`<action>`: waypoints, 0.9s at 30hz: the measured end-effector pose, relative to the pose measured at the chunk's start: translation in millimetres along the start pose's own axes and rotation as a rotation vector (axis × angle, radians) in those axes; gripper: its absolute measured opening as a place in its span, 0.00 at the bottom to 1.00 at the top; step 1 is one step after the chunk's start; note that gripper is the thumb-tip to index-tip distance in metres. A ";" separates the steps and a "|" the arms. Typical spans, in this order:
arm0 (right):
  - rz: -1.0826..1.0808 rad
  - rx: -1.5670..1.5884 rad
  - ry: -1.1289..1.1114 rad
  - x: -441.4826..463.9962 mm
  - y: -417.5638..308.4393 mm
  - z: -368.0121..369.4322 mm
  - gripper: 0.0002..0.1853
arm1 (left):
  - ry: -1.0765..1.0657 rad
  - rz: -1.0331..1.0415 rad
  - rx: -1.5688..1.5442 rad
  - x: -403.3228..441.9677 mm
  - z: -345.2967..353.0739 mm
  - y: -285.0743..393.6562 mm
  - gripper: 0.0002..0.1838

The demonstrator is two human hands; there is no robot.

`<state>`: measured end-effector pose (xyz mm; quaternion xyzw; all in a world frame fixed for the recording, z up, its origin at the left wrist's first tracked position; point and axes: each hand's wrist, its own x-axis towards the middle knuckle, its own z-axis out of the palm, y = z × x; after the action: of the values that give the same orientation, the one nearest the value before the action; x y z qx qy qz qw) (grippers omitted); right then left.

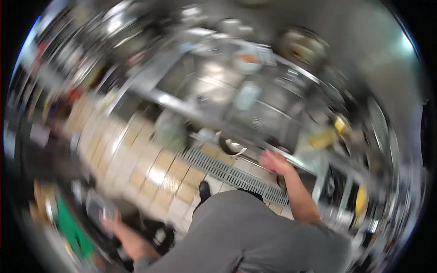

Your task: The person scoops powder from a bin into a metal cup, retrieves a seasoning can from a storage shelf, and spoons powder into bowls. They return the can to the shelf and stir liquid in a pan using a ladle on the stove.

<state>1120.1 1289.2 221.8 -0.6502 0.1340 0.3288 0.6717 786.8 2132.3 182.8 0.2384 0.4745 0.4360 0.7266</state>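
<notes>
My left hand [109,222] reaches out at the lower left, beside a greyish container-like thing [96,204]. Blur hides whether the fingers touch or grip it. Near the front edge of a steel double sink [166,99] is my right hand [274,162], its fingers smeared by motion; I make out no object in it. Inside the sink area lies a pale bluish thing [248,94], perhaps a container. Behind it stands a whitish bowl [247,67] with something orange in it. Below the sink, between my hands, a round metal pot [233,146] is partly visible.
A slotted drain grate [227,173] crosses the tiled floor [159,175] in front of my feet. A greenish bag-like bulk [171,130] stands under the sink. Yellow bottle-like things [324,138] are at the right, and a green board [73,227] is at the lower left.
</notes>
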 end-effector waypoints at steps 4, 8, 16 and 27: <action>-0.370 0.770 0.114 -24.1 -121.5 -29.5 0.58 | -0.110 -0.066 0.557 37.9 -21.1 -45.4 0.18; -0.630 1.055 0.270 3.2 -213.2 -74.9 0.68 | -0.293 -0.288 0.895 22.5 -36.1 -101.9 0.18; -0.813 1.157 0.287 22.6 -253.6 -217.7 0.13 | -0.911 -0.538 1.356 -98.7 -11.4 -232.2 0.29; -0.582 0.684 0.182 -165.7 -38.4 -20.8 0.12 | -0.958 -0.300 1.873 -188.0 35.9 -270.3 0.27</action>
<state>1024.9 1227.3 350.2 -0.4281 0.1052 0.0049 0.8976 897.3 1836.3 83.5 0.7886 0.3099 -0.3366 0.4107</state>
